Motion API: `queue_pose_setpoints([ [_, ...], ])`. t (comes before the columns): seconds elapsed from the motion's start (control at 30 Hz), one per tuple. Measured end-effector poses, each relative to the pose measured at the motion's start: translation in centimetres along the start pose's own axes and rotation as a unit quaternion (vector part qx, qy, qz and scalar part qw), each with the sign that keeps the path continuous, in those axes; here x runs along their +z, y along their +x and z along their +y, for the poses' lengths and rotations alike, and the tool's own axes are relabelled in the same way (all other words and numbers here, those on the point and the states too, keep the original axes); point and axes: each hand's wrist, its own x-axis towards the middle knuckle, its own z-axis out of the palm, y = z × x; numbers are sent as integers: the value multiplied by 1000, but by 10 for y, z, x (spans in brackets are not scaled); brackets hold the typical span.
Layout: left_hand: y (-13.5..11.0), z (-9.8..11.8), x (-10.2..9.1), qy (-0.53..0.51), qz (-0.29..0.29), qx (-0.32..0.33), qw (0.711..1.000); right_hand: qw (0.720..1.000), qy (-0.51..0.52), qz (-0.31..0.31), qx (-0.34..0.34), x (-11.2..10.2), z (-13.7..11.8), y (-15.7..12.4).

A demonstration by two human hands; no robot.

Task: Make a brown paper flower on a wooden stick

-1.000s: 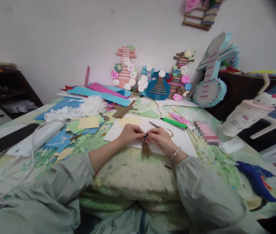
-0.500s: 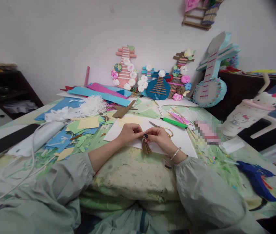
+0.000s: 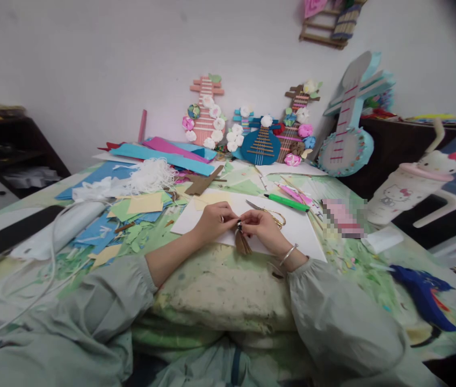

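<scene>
Between my two hands hangs a small brown folded-paper piece [image 3: 243, 245], fanned out like a tassel at its lower end, with something dark and white at its top. My left hand [image 3: 216, 223] pinches at that top from the left. From the right, my right hand [image 3: 260, 226] pinches the same spot, a bracelet on its wrist. The fingertips of both hands nearly meet and partly hide what they grip. Under the hands lies a white sheet [image 3: 300, 236]. Gold-handled scissors [image 3: 278, 217] rest on it just behind my right hand.
A green cutter [image 3: 288, 202] lies behind the scissors. Paper scraps [image 3: 139, 215], white shredded strands [image 3: 154, 176] and a phone [image 3: 14, 236] are on the left. On the right are a blue glue gun [image 3: 423, 295] and a tumbler [image 3: 407, 193]. Decorated paper instruments [image 3: 260, 144] stand against the wall.
My fingers have shifted slightly at the top of the brown paper piece, and its fanned end has turned a little. The rest of the table looks the same.
</scene>
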Motion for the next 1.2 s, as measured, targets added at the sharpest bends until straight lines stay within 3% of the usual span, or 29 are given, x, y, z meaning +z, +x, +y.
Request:
queue_pose_setpoints([
  [0.13,2,1,1,-71,-61,-113,989,999,-32,14,-32,0,5,0],
  [0.27,4,-1,2,-205,-142,-249,936,991,-93,39,-85,0,10,-1],
  [0.43,4,-5,0,-292,-142,-283,903,969,-177,23,-172,1,9,-3],
  [0.57,4,-7,-1,-295,-142,-274,904,959,-221,22,-174,0,5,-4],
  [0.7,3,-7,0,-236,-150,-247,928,951,-267,14,-157,-2,6,-2],
  [0.87,2,-2,0,-55,-122,-94,986,972,-212,-5,-100,-5,12,3],
  [1.0,3,1,-2,28,-138,8,990,986,-154,-6,-61,-6,14,4],
  [1.2,5,1,-1,16,-165,-12,986,983,-170,-12,-75,-6,13,3],
])
